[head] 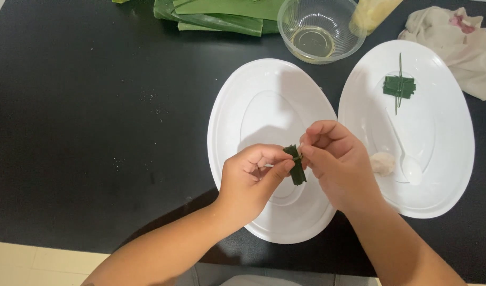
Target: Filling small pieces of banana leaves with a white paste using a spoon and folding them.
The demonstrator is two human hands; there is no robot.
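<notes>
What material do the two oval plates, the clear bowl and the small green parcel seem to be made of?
Oval plates: probably white plastic or foam, smooth, moulded rims.
Clear bowl: likely thin plastic, see-through, glossy.
Green parcel, held by left hand and right hand: folded leaf strip, matte, fibrous.

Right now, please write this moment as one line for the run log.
left hand: pinches leaf parcel | right hand: pinches its tie | under: white plate | right plate: tied parcel, spoon
</notes>
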